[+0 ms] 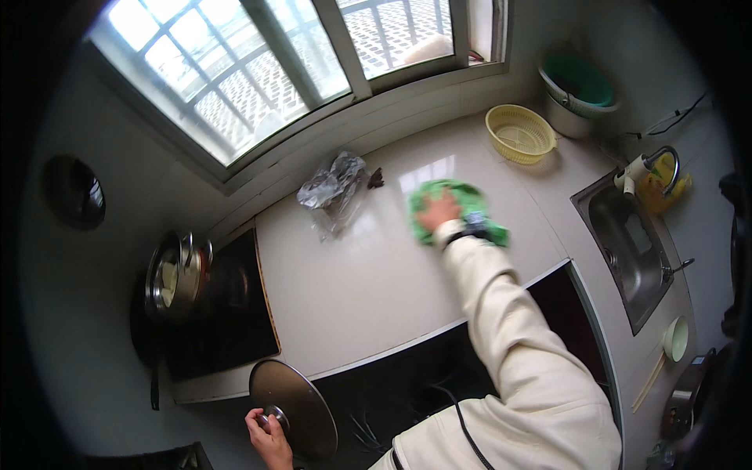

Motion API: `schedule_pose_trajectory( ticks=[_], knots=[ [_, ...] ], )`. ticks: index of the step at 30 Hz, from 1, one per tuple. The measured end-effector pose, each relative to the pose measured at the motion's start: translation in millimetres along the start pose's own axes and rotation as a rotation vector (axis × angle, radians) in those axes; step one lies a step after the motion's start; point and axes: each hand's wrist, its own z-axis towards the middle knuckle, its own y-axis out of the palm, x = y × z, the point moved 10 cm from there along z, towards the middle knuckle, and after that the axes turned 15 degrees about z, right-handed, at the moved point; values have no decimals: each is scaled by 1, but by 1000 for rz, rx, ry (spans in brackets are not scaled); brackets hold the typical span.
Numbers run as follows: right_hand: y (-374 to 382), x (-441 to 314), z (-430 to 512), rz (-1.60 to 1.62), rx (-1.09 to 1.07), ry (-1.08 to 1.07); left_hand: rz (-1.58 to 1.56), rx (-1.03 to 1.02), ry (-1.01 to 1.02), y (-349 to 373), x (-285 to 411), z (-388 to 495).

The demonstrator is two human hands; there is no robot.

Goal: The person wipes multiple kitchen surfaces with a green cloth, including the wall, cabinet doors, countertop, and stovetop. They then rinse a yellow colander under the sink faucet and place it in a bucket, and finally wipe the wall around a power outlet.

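My right hand presses flat on a green cloth spread on the pale countertop; hand and cloth are slightly blurred. At the lower left, below the counter's front edge, my left hand grips the metal knob of a glass pot lid, which is tilted. A crumpled clear plastic bag lies left of the cloth, near the wall under the window, with a small dark scrap beside it.
A black cooktop with a steel pot stands left. A yellow plastic basket and stacked buckets stand at the back right. Further right are a steel sink, a pale green bowl and chopsticks. A dark opening lies below the counter.
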Motion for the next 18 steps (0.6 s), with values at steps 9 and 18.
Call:
schedule_pose_trajectory(
  ticks=[9, 18],
  knots=[
    [156, -217, -308, -68, -478, -893, 46, -18, 176, 49, 58, 76],
    [23, -32, -184, 85, -155, -442, 95, -60, 478, 148, 116, 160]
  ],
)
